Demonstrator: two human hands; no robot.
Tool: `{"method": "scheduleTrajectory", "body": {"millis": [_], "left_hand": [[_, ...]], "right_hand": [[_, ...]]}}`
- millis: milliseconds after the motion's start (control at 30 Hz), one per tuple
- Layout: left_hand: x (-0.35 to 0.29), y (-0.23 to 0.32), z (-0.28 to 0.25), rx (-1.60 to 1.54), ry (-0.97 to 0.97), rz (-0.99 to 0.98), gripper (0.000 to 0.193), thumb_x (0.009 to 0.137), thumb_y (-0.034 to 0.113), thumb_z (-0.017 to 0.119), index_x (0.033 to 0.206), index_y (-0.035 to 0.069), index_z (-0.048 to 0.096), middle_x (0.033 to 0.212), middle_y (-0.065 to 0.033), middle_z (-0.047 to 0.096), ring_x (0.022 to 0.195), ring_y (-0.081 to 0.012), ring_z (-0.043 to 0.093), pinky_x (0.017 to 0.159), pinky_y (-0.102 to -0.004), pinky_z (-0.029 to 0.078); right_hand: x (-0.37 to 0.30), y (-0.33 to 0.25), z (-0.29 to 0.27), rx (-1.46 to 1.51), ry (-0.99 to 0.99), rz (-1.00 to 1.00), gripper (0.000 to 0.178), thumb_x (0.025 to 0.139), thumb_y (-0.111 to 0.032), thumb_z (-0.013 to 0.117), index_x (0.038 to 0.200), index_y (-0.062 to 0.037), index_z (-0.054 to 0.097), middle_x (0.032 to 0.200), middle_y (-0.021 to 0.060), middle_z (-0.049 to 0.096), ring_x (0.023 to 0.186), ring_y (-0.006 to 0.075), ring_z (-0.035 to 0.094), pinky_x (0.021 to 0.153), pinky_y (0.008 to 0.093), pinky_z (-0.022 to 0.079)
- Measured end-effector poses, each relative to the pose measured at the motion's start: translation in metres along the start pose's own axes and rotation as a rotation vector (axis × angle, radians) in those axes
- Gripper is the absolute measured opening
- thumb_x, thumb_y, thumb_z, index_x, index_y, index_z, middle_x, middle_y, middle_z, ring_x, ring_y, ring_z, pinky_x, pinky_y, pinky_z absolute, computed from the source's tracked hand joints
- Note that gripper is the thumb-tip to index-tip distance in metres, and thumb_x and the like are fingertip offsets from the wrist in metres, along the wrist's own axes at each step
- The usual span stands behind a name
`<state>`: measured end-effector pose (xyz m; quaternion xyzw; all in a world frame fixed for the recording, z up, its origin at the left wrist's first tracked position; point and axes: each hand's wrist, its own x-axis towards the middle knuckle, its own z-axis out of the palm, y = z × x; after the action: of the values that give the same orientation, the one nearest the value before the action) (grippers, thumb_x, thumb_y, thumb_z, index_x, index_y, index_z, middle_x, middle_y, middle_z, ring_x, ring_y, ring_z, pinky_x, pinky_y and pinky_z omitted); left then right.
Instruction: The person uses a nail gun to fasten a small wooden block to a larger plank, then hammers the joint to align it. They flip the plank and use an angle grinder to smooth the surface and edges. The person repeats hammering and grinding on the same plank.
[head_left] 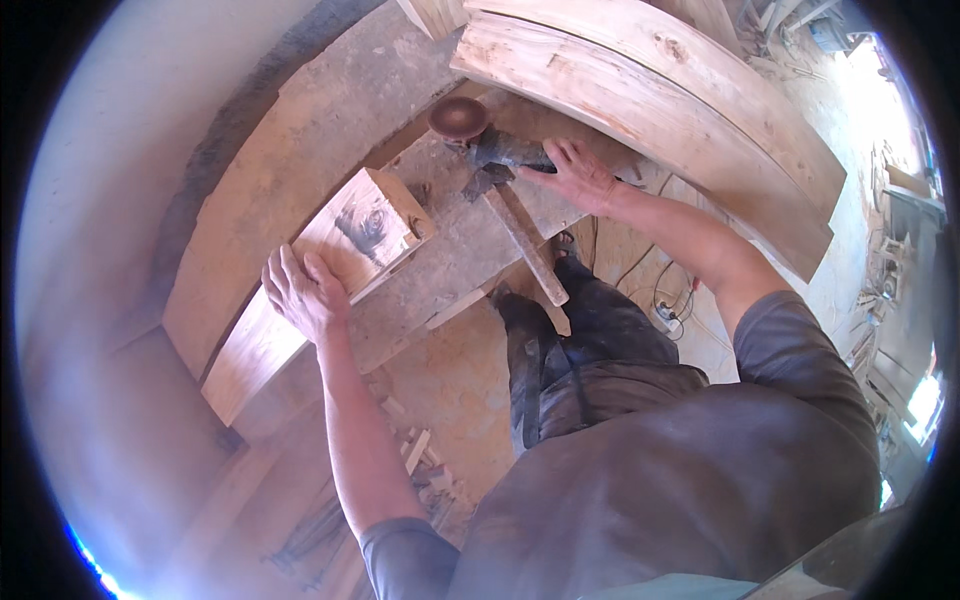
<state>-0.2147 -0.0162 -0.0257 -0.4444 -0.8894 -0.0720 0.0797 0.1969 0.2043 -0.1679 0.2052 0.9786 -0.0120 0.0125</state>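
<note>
A squared wooden beam (357,228) with a dark knot lies along the bench at left of centre. My left hand (305,292) rests on its top face, the fingers spread toward the far edge and the thumb apart. My right hand (583,178) is closed around the tail end of a dark angle grinder (510,152). A round brown disc (459,118) sits at the grinder's head, facing up. Beside the grinder lies a hammer (527,245), its wooden handle reaching over the bench's near edge. The hammer head is partly hidden against the grinder.
Long, thick planks (640,110) lie across the far right of the bench (440,210). Cables and a plug (668,314) trail over the floor to the right of my legs. Wood offcuts (428,465) are scattered on the floor at lower left.
</note>
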Motion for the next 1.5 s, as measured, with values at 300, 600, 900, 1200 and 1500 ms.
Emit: {"method": "scheduleTrajectory", "body": {"millis": [300, 600, 900, 1200, 1500], "left_hand": [[0.009, -0.002, 0.002, 0.027, -0.06, 0.087, 0.06, 0.106, 0.043, 0.043, 0.148, 0.002, 0.055, 0.146, -0.0218, 0.053, 0.136, -0.0425, 0.043, 0.119, -0.0547, 0.027], [0.007, -0.005, -0.006, -0.11, -0.072, 0.159, 0.073, 0.105, 0.058, 0.044, 0.148, 0.0, 0.054, 0.152, -0.0215, 0.05, 0.141, -0.0426, 0.04, 0.122, -0.0544, 0.025], [0.008, 0.039, -0.024, -0.422, -0.205, 0.517, 0.091, 0.09, 0.054, 0.074, 0.157, -0.001, 0.043, 0.162, -0.0317, 0.036, 0.151, -0.0472, 0.031, 0.125, -0.055, 0.023], [0.006, 0.072, -0.017, -0.242, -0.105, 0.66, 0.089, 0.084, 0.043, 0.079, 0.153, -0.002, 0.045, 0.158, -0.034, 0.039, 0.146, -0.0528, 0.035, 0.122, -0.0593, 0.029], [0.008, 0.065, -0.011, -0.236, -0.092, 0.744, 0.09, 0.084, 0.044, 0.076, 0.154, -0.001, 0.042, 0.158, -0.0353, 0.036, 0.141, -0.0568, 0.037, 0.117, -0.065, 0.032]], "right_hand": [[0.011, -0.023, 0.009, 0.145, 0.111, 0.369, 0.087, 0.084, 0.008, 0.056, 0.16, -0.0333, 0.044, 0.135, 0.0217, 0.049, 0.128, 0.0425, 0.052, 0.11, 0.0494, 0.046], [0.028, -0.054, -0.003, 0.342, 0.033, 0.721, 0.073, 0.076, 0.001, 0.074, 0.145, -0.0081, 0.051, 0.128, 0.0237, 0.056, 0.127, 0.0437, 0.056, 0.097, 0.0541, 0.053], [0.028, -0.062, 0.013, 0.168, 0.089, 0.754, 0.078, 0.086, 0.004, 0.061, 0.159, -0.0144, 0.041, 0.136, 0.0206, 0.057, 0.132, 0.0385, 0.054, 0.111, 0.0518, 0.042], [0.019, -0.061, 0.025, 0.27, 0.244, 0.736, 0.078, 0.081, 0.0, 0.068, 0.154, -0.0134, 0.048, 0.139, 0.0168, 0.059, 0.133, 0.0354, 0.052, 0.111, 0.0511, 0.041], [0.001, -0.154, -0.011, 0.623, 0.363, 0.671, 0.069, 0.075, 0.001, 0.073, 0.142, -0.0018, 0.054, 0.127, 0.0225, 0.06, 0.122, 0.0412, 0.055, 0.106, 0.0519, 0.045]]}}
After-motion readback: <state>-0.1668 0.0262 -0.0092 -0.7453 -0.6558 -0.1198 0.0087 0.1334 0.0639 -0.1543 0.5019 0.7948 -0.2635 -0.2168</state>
